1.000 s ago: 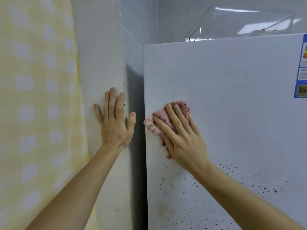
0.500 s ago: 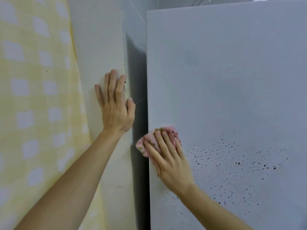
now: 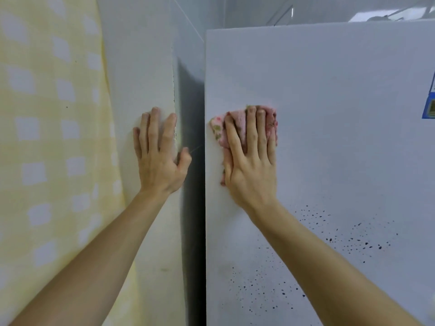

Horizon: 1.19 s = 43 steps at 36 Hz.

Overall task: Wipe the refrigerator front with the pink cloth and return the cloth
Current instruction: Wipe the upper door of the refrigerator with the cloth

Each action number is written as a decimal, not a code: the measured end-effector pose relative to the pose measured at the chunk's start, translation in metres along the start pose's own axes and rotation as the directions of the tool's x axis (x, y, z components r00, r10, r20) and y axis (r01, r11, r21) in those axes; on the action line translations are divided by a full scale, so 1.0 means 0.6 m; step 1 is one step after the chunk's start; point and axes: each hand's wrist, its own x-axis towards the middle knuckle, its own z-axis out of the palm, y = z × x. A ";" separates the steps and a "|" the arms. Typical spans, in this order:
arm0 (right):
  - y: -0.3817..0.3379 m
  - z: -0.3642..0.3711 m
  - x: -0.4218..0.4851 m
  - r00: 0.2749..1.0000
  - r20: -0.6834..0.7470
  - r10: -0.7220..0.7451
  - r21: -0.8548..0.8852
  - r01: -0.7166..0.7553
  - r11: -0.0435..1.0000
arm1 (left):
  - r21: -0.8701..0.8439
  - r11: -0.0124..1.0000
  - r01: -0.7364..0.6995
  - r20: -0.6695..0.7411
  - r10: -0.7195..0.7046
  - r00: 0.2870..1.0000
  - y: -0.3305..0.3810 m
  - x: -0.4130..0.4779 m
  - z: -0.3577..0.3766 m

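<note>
Right grip point(image 3: 251, 175) is pressed flat on pink cloth point(image 3: 217, 129) at left edge of refrigerator front point(image 3: 329, 114), cloth mostly hidden beneath; left grip point(image 3: 160, 168) is laid open against wall point(image 3: 141, 67).

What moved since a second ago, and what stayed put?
The right hand slid the pink flowery cloth down the white refrigerator front to the black specks, then back up above them, pressing it flat throughout. The left hand stayed flat on the pale wall.
</note>
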 end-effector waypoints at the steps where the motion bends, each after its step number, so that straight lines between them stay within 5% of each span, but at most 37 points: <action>1: -0.006 0.005 -0.006 1.000 -0.011 0.022 -0.005 -0.022 1.000 | -0.004 1.000 0.003 0.001 -0.003 1.000 0.001 0.000 0.001; 7: -0.034 0.022 -0.098 0.996 0.022 -0.084 0.022 0.084 0.996 | -0.013 1.000 -0.004 -0.011 0.004 1.000 0.000 -0.002 0.003; 15: -0.024 0.023 -0.282 0.917 0.257 -0.306 0.006 0.315 0.949 | -0.043 0.999 -0.001 -0.013 0.000 1.000 0.004 -0.004 0.001; 23: 0.022 -0.007 -0.256 0.878 0.303 -0.370 0.045 0.374 0.926 | -0.035 0.999 -0.005 0.040 0.006 0.999 0.011 -0.012 -0.007; 29: 0.062 -0.028 -0.085 0.987 0.110 -0.119 0.028 0.116 0.993 | -0.010 0.999 -0.034 0.064 0.035 0.997 0.000 -0.012 -0.012; 35: 0.042 -0.031 0.036 0.986 -0.026 0.165 0.059 -0.164 0.985 | -0.021 0.999 -0.031 0.067 0.032 0.997 -0.002 -0.014 -0.012; 43: 0.029 -0.010 -0.058 0.999 0.039 -0.028 -0.005 0.028 1.000 | -0.003 1.000 -0.018 0.070 0.018 0.997 0.004 -0.015 -0.007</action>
